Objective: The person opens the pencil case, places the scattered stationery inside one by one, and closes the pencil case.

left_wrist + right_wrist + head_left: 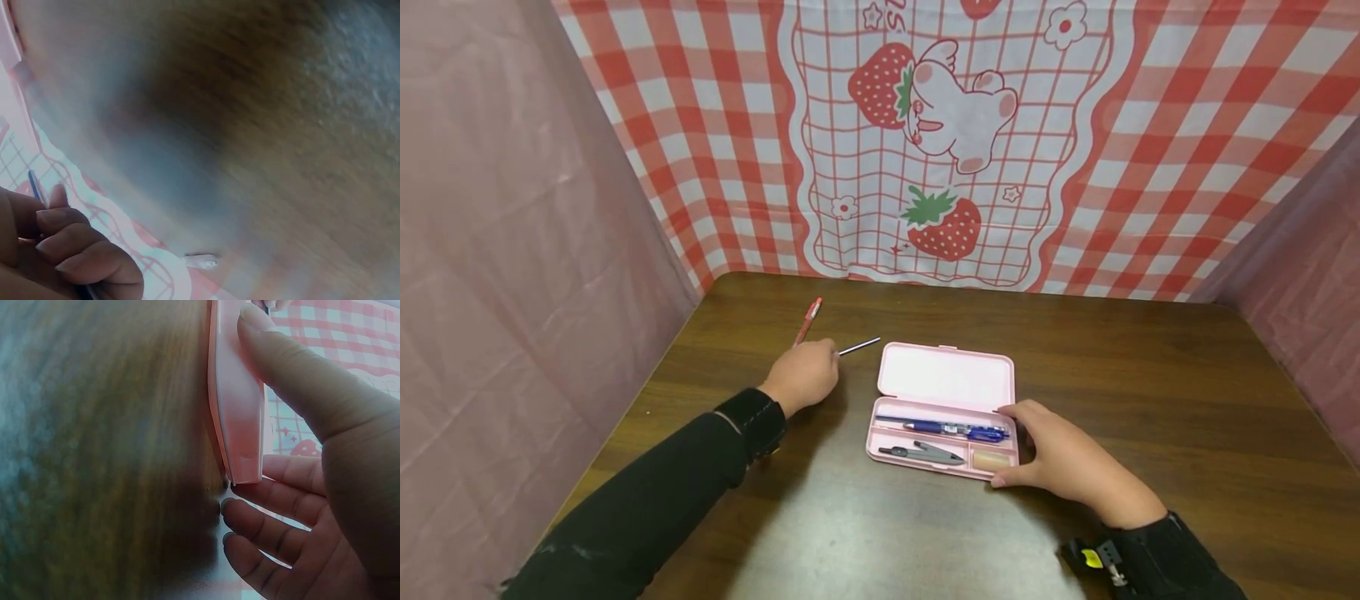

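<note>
On the brown table an open pink pencil case (946, 375) lies with its lid folded back. Its upper compartment holds a blue click pen (955, 429) and a thin dark stick. Below lies a grey drawing compass (921, 452), with a beige block (991, 460) in the small right compartment. My right hand (1067, 458) grips the case's right end, thumb at the near edge and fingers round the far side. Left of the case, my left hand (805, 372) holds a slim pencil-like stick (859, 346) in curled fingers. A red pen (808, 321) lies just beyond that hand.
A red-and-white checked cloth (722, 142) with strawberries hangs behind the table's far edge. Pink cloth (512, 250) hangs at the left, and more at the right. The wooden tabletop (1150, 375) extends right of the case.
</note>
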`<state>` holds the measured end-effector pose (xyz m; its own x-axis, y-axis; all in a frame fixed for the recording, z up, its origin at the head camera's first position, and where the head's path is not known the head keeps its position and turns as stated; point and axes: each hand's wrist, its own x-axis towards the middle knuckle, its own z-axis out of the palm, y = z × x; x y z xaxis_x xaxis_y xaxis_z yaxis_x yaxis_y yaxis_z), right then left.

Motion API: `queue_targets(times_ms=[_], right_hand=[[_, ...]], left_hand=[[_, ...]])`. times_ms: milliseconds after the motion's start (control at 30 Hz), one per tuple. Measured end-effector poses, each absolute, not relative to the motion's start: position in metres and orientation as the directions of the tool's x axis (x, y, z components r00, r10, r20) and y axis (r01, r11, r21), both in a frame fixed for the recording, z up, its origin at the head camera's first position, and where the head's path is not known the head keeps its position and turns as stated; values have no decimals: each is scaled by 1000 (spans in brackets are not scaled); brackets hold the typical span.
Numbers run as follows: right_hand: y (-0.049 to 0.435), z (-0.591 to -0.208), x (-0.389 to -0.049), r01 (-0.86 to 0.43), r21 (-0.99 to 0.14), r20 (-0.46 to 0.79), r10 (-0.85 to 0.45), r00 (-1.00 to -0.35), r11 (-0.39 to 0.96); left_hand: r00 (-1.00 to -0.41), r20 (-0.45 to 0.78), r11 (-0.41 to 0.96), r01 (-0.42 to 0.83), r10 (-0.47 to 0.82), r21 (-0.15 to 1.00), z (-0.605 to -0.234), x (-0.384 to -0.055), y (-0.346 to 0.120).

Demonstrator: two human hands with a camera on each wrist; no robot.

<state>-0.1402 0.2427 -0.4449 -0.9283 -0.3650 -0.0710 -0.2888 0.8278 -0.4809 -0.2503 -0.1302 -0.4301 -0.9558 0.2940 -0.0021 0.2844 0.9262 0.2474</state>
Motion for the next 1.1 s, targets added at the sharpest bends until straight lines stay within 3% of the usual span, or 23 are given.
queue_targets(times_ms=[333,667,1100], right_hand=[[244,-444,-140,-289,-483,-69,-365,-928,826],[243,-445,-139,-297,-483,-62,-370,-927,824],[243,-446,-140,-323,-486,-21,-381,-924,812]], left_hand=[[-925,15,889,370,380,269,-427,-241,-116],[-850,42,827,522,525,208,-433,-217,-69],[-736,-40,732,664,676,155,-430,-193,-17]])
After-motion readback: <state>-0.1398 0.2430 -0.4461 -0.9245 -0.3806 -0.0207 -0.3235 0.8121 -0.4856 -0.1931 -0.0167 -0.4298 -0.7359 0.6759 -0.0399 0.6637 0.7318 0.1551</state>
